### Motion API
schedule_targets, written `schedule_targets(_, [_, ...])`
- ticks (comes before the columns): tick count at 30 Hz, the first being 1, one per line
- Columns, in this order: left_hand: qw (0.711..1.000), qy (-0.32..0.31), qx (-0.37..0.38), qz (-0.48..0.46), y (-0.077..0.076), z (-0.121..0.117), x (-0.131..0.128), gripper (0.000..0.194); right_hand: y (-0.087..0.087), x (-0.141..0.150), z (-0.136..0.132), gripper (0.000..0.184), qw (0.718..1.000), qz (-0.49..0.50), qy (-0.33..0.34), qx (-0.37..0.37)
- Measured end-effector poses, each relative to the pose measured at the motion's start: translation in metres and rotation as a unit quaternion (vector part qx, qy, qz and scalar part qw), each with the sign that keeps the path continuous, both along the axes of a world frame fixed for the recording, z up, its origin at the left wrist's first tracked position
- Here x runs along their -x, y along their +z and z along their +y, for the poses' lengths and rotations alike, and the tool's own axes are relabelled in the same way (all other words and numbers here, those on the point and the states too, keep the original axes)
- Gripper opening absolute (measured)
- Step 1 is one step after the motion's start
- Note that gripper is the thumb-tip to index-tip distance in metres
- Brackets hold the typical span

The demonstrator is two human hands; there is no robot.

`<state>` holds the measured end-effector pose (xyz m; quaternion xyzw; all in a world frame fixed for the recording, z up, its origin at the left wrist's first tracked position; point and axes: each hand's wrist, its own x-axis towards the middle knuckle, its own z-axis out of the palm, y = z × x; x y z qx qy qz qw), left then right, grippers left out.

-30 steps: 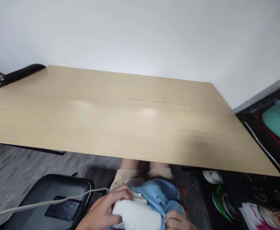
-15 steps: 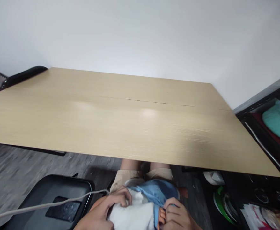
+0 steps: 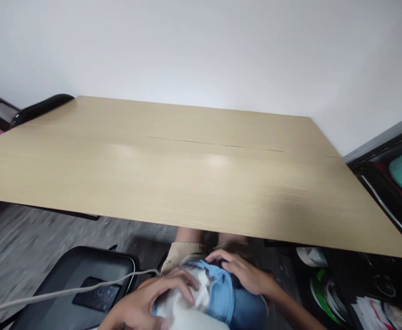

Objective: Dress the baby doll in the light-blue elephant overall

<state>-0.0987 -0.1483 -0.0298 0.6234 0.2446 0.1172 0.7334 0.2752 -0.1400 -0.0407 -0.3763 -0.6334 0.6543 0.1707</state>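
Note:
On my lap, below the table edge, lies a bundle of blue denim-like cloth (image 3: 221, 295) with a frayed upper rim. White soft material (image 3: 187, 316) bulges from its left side; whether it is lining or filling I cannot tell. My left hand (image 3: 149, 295) curls over the white material, fingers and thumb to either side of it. Across the far side of the blue cloth rests my right hand (image 3: 240, 270), its fingers stretched out near the rim and partly blurred. The bottom of the bundle runs out of view.
A wooden table (image 3: 173, 178) spans the view before a white wall (image 3: 201, 50). To my left, a phone (image 3: 96, 293) lies on a black seat (image 3: 60, 279), with a pale cable (image 3: 73, 289) crossing above. Dark shelving with assorted items (image 3: 376, 284) stands at right.
My right hand has let go of the near edge of the cloth and moved up to its far side, fingers extended. More blue cloth shows. My left hand stays on the white material.

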Motion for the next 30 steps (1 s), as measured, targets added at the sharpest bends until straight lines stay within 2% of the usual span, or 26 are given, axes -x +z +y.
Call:
schedule_targets(3, [0.992,0.083,0.004,0.096,0.005,-0.001,-0.009,0.06,-0.005,0.032,0.03,0.042,0.994,-0.09,0.057,-0.027])
schedule_targets(6, [0.938,0.189,-0.078,0.279,-0.006,-0.006,-0.022,0.051,-0.023,0.067,0.052,0.028,0.982,-0.135,0.121,-0.061])
schedule_targets(9, [0.883,0.178,-0.108,0.422,-0.016,-0.008,-0.029,0.056,-0.043,0.095,0.064,0.028,0.977,-0.15,0.121,-0.089])
schedule_targets(11, [0.862,0.164,-0.1,0.47,-0.017,-0.007,-0.029,0.065,-0.053,0.108,0.069,0.03,0.975,-0.166,0.129,-0.074])
schedule_targets(13, [0.858,0.158,-0.096,0.48,-0.015,-0.004,-0.028,0.067,-0.062,0.117,0.071,0.027,0.974,-0.182,0.127,-0.046])
schedule_targets(17, [0.884,0.136,-0.077,0.44,-0.007,0.0,-0.031,0.042,-0.074,0.127,0.073,0.023,0.976,-0.206,0.068,-0.02])
schedule_targets(22, [0.911,0.154,-0.042,0.379,0.01,-0.003,-0.038,0.032,-0.087,0.113,0.078,0.024,0.967,-0.255,0.012,-0.003])
schedule_targets(26, [0.92,0.154,-0.022,0.359,0.014,-0.009,-0.035,0.034,-0.093,0.07,0.08,0.024,0.955,-0.294,-0.044,0.022])
schedule_targets(30, [0.92,0.16,-0.004,0.357,0.011,-0.011,-0.032,0.039,-0.092,0.02,0.063,0.028,0.942,-0.31,-0.128,0.01])
